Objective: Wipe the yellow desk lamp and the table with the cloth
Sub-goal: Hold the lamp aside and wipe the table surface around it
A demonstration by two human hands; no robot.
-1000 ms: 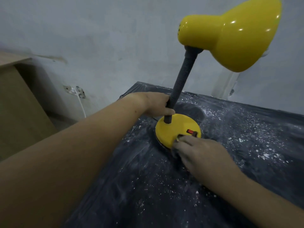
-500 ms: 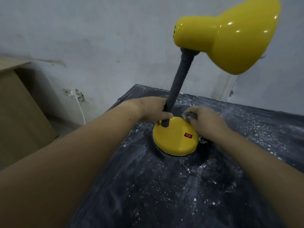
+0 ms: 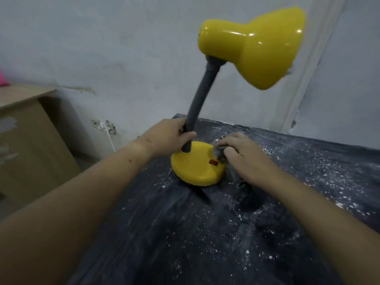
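Note:
The yellow desk lamp (image 3: pixel 253 46) stands on the dark table (image 3: pixel 205 233), its round yellow base (image 3: pixel 195 169) carrying a small red switch (image 3: pixel 213 162). My left hand (image 3: pixel 170 136) grips the grey flexible neck (image 3: pixel 200 103) just above the base. My right hand (image 3: pixel 244 155) holds a bunched grey cloth (image 3: pixel 219 152) against the right rim of the base, beside the switch. Most of the cloth is hidden under my fingers.
White dust and flakes cover the table, thickest at the right (image 3: pixel 329 171). A wooden cabinet (image 3: pixel 26 140) stands at the left, below the table level. A wall socket with a white cable (image 3: pixel 104 128) sits on the grey wall behind.
My right hand with the cloth has gone from the front of the base, round its far right side, to the right rim beside the switch. My left hand keeps its grip on the neck.

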